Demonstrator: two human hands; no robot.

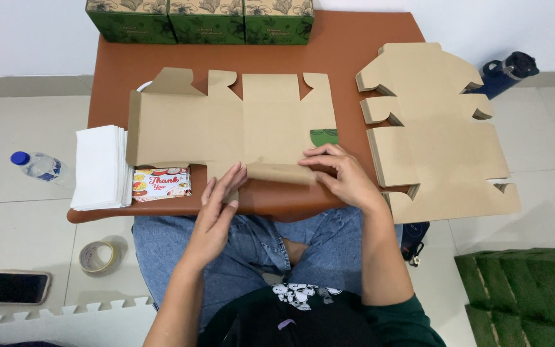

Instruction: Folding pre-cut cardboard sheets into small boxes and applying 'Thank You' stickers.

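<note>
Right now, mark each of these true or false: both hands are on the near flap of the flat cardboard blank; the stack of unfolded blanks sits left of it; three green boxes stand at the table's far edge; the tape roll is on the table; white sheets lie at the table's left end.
1. Both hands on the near flap: true. The left hand and right hand fold the near flap of the flat cardboard blank.
2. Stack on the left: false. The stack of blanks lies to its right.
3. Three green boxes at the far edge: true.
4. Tape roll on the table: false. It lies on the floor.
5. White sheets at the left end: true.
</note>
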